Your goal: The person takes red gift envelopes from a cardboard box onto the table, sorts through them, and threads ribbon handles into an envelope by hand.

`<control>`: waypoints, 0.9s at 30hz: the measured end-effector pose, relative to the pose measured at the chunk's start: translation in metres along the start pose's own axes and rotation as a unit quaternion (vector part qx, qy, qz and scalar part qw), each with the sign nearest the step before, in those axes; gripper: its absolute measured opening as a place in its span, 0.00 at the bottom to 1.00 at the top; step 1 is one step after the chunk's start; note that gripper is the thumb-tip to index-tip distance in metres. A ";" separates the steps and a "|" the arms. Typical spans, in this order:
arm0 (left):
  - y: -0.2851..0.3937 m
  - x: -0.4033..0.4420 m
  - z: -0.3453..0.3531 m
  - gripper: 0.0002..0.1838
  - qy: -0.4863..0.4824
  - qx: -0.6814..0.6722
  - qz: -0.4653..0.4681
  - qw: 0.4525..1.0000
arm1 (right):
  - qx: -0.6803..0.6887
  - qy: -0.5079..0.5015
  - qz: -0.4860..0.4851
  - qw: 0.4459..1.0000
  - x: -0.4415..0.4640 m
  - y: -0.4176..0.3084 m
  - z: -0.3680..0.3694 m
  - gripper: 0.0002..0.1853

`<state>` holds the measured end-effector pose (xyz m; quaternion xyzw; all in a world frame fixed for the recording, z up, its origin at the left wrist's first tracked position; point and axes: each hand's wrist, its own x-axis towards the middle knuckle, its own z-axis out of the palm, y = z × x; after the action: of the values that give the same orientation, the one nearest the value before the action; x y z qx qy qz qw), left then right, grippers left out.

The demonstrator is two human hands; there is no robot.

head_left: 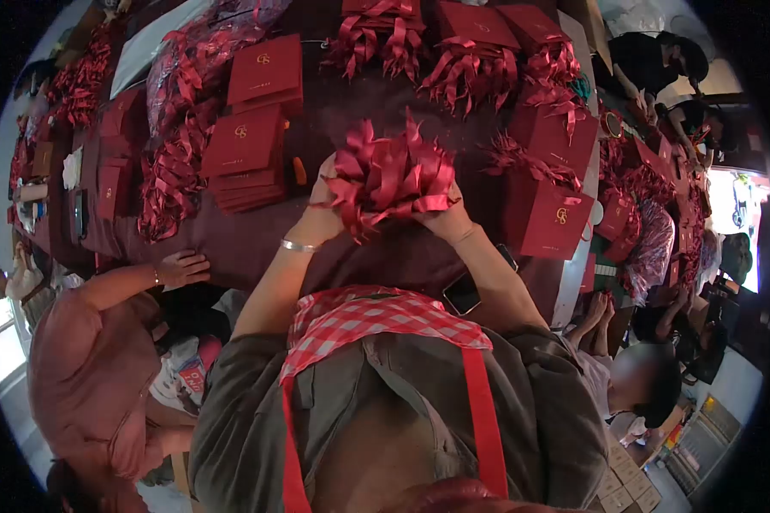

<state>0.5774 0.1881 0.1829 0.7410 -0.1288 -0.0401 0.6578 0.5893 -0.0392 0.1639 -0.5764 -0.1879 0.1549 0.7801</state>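
A thick bunch of shiny red ribbons (392, 178) is held up in front of me over the dark red table cover. My left hand (323, 212) closes on its left side and my right hand (450, 221) on its right side. Loose ribbon ends spill over the fingers and hide most of them. Whether the ribbons are fixed to something beneath cannot be seen. To the left lies a stack of red paper bags (244, 145) with gold print, and a small orange object (299, 171) sits beside it. Red bags with ribbons (556, 214) lie to the right.
More ribboned bags (475, 51) line the far side. A ribbon pile (175, 171) and a clear plastic bag (171, 77) are at left. A phone (462, 293) lies near my right forearm. A co-worker's hand (182, 268) rests on the table edge; other people sit at right.
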 end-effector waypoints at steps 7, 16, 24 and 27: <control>-0.031 -0.008 -0.002 0.22 -0.009 0.278 0.054 0.959 | 0.321 -0.005 0.068 0.945 0.006 0.021 -0.006 0.23; 0.017 0.075 0.028 0.24 0.180 -0.440 -0.356 0.804 | -0.480 0.233 -0.118 0.837 -0.010 -0.061 -0.010 0.35; 0.015 0.163 0.081 0.30 0.055 -0.209 -0.281 0.935 | -0.442 0.249 -0.013 0.862 -0.105 -0.067 0.000 0.15; 0.000 0.194 0.087 0.30 -0.011 -0.149 -0.244 0.958 | -0.440 0.222 0.039 0.869 -0.126 -0.071 0.003 0.14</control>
<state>0.7446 0.0572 0.1928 0.6430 0.0561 -0.2260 0.7296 0.4788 -0.1147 0.2179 -0.8861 -0.0357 -0.0460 0.4599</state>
